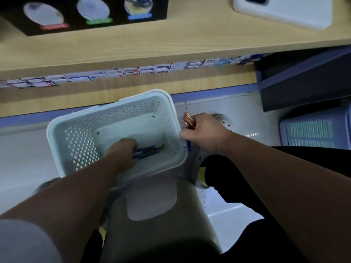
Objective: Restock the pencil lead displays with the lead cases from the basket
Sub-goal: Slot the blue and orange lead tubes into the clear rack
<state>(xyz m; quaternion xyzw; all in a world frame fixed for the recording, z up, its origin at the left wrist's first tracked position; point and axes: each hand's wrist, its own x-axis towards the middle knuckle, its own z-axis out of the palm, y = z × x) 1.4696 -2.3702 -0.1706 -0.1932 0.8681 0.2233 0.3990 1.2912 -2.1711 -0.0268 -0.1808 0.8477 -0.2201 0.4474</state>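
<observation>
**Entry: both hands at the basket, shelf edge ahead**

Basket (114,103): white, perforated walls, open top. It sits on a pale grey stand (155,215) directly in front of you. Its far rim lies close to the wooden shelf front, near the blue base strip.

Left hand (121,150): reaches down inside the basket, back of the hand towards the camera, resting on the loose lead cases (150,149). These are dark blue, with one brownish piece, and lie on the basket floor near the right wall. Your fingers are hidden under the hand. You cannot tell from this view whether they are closed round the cases.

Right hand (205,133): just outside the basket's right rim, fingers curled round a bundle of lead cases (188,119). Copper-coloured ends stick up past the thumb side and blue ends show below the fist. The knuckles are beside the rim, possibly touching it.

Edges and room:
- The rest of the basket floor, left of and beyond your left hand, is bare.
- The wooden shelf (171,44) overhangs ahead, with a strip of price labels (133,72) along its lower lip.
- On the shelf top there is a black display panel (76,14) at far left and a white object (284,12) at far right, with bare wood between them.
- To your right there is open tiled floor, then a blue crate (313,130) well apart from the basket.
</observation>
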